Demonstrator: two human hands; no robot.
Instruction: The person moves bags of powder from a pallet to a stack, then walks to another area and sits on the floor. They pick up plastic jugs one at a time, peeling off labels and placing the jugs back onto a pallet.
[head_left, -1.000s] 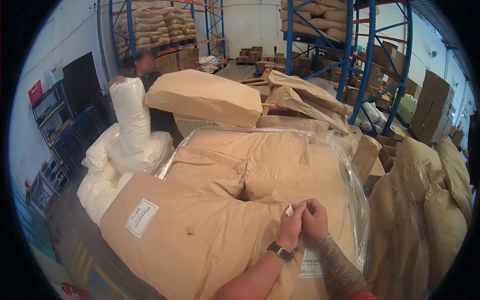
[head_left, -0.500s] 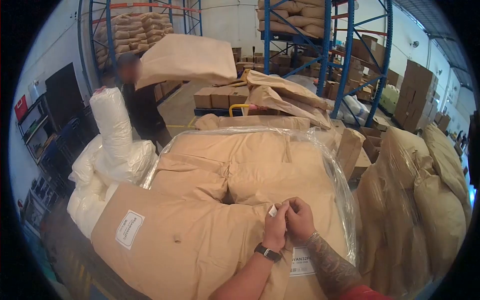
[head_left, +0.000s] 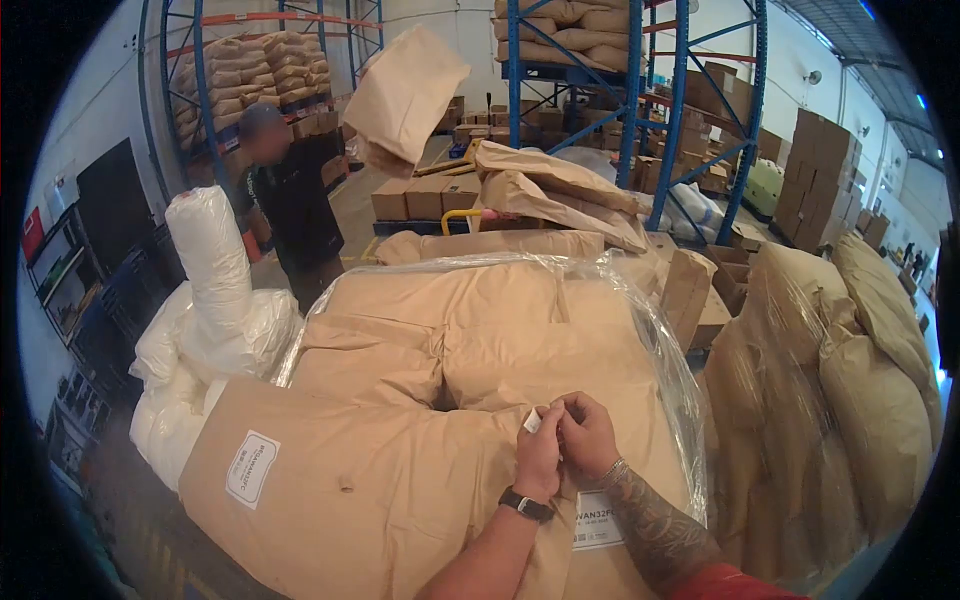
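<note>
sacks (head_left: pixel 505 345) of brown paper lie in a broad pile before us in the head view, with clear plastic wrap (head_left: pixel 672 370) around the far and right edges. at the lower middle, above the near part of the pile, our two hands meet. our left hand (head_left: pixel 540 458), a dark watch (head_left: pixel 526 503) on its wrist, has its fingers closed on a small white piece (head_left: pixel 532 422), which pokes out on the left side of the hand. our right hand (head_left: pixel 590 440), with a bracelet (head_left: pixel 618 468) at the wrist, a tattooed forearm and a red sleeve (head_left: pixel 735 582), has its fingers curled in and touching the left fingertips; we cannot tell whether they are clamped on anything.

partly behind the right forearm we see a printed label (head_left: pixel 597 520); a second label (head_left: pixel 253 468) sits on the front left sack. beside that sack, to the left, white plastic bags (head_left: pixel 240 325) are heaped, one standing upright on top. to our right, bulging brown bags (head_left: pixel 790 430) stand under clear film. beyond the pile, a person (head_left: pixel 295 195) in dark clothes stands at the left, and near them a lone paper sack (head_left: pixel 405 95) is tilted in mid-air. further back are cartons (head_left: pixel 425 197) and a tall blue rack (head_left: pixel 633 150).
</note>
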